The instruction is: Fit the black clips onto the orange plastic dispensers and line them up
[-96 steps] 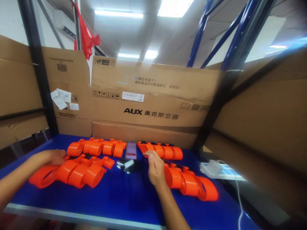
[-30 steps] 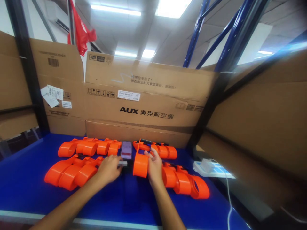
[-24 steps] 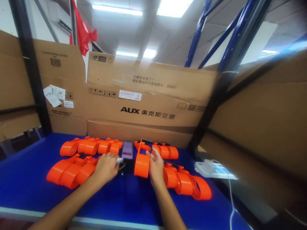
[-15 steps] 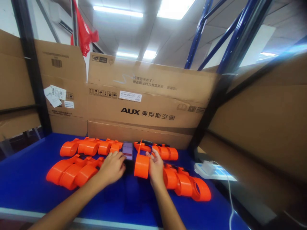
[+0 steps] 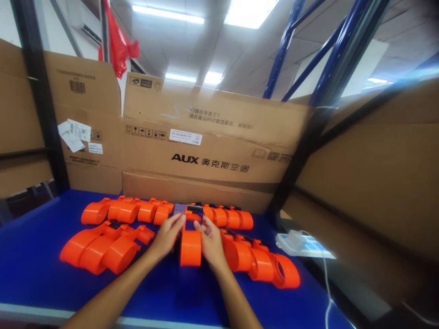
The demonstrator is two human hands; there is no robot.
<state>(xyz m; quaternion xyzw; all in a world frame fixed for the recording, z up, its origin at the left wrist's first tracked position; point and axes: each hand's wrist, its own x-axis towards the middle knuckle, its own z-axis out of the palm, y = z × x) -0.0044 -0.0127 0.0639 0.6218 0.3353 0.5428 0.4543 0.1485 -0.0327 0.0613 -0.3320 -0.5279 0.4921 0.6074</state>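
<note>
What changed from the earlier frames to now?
The left hand left the orange row on the left, crossed to the middle and now meets the right hand on one orange part. The right hand lifted that part out of the far right row and brought it toward the centre. The phone, the other orange rows, the power strip and the cardboard boxes stayed put.

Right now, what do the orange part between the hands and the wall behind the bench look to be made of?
The orange part looks like moulded plastic: uniform bright colour, smooth, slightly glossy curves. The wall is corrugated cardboard, probably: matte brown sheets with printed lettering, stickers and creases.
</note>
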